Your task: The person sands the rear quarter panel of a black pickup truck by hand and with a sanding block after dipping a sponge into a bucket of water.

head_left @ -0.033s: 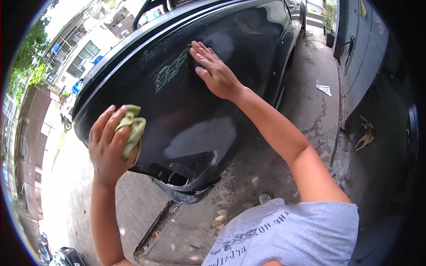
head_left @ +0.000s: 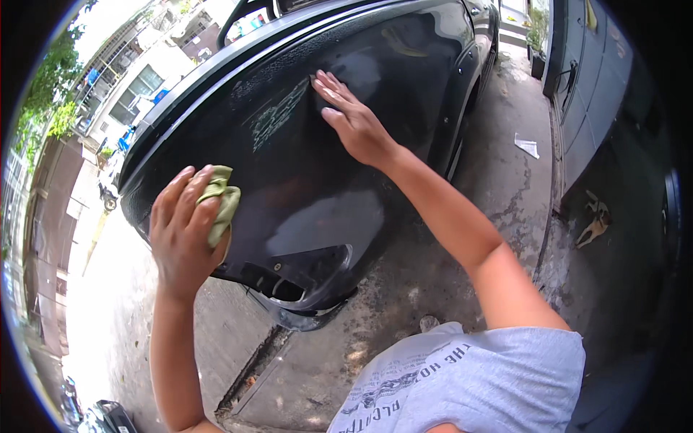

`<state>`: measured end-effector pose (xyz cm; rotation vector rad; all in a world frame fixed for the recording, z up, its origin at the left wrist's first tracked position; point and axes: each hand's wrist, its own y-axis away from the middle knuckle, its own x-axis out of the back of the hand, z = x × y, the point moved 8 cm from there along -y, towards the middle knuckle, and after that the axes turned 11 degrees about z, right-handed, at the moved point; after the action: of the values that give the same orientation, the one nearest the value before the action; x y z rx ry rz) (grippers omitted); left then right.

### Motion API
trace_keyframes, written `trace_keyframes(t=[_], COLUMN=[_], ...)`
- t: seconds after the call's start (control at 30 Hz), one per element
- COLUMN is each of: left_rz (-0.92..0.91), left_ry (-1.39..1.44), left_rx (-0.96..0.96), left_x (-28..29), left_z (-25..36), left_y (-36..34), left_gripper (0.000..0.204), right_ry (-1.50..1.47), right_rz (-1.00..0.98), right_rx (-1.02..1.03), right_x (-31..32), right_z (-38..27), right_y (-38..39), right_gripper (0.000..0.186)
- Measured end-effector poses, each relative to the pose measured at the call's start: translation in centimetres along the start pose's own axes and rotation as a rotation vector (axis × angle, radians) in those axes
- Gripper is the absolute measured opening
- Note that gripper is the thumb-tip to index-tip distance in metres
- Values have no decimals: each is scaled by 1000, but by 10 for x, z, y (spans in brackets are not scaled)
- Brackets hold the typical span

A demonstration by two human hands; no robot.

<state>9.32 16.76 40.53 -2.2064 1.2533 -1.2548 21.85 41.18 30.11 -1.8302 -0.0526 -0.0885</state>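
Gleams black across the car panel (head_left: 289, 173), from the middle toward eleven o'clock, broken there by streaky, pale greenish-white marks (head_left: 278, 119) and toward its five o'clock by a dull grey patch (head_left: 336, 219). Shows yellowish green on the cloth (head_left: 227, 207) at nine o'clock. Pales to light grey on the shirt (head_left: 498, 368) at five o'clock, printed with dark lettering (head_left: 390, 388). Mixes white and tan on the dog (head_left: 594, 226) at three o'clock. Spreads mottled grey over the concrete floor (head_left: 317, 368) at six o'clock.

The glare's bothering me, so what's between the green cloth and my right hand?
In the head view, dark car panel lies between the green cloth and your right hand, with a patch of pale streaks on it.
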Motion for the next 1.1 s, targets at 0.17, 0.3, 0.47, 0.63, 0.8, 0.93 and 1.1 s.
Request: trace_keyframes(t=[0.17,0.3,0.47,0.63,0.8,0.93,1.1], left_rz=[54,7,-43,-163,-381,-377,-389], left_ry=[33,185,493,857,1216,1326,1145], left_rx=[73,44,298,994,1348,1645,1617], left_x=[-56,-133,-199,-252,-268,-251,-215], left_z=[50,123,208,267,336,343,320], left_y=[-18,-15,-10,63,141,181,239], left_gripper=[11,13,25,44,54,64,49], right_ry=[-1347,-1309,-770,-203,130,-91,-442], right_rz=[298,441,400,273,98,-96,-249], right_rx=[-1167,-1377,-1468,-1316,-897,-1008,-983], right_x=[41,94,169,218,200,151,102], right_z=[-1,-13,21,21,-12,-31,-58], right_y=[92,169,265,306,304,332,349], right_gripper=[54,46,23,25,31,35,31])
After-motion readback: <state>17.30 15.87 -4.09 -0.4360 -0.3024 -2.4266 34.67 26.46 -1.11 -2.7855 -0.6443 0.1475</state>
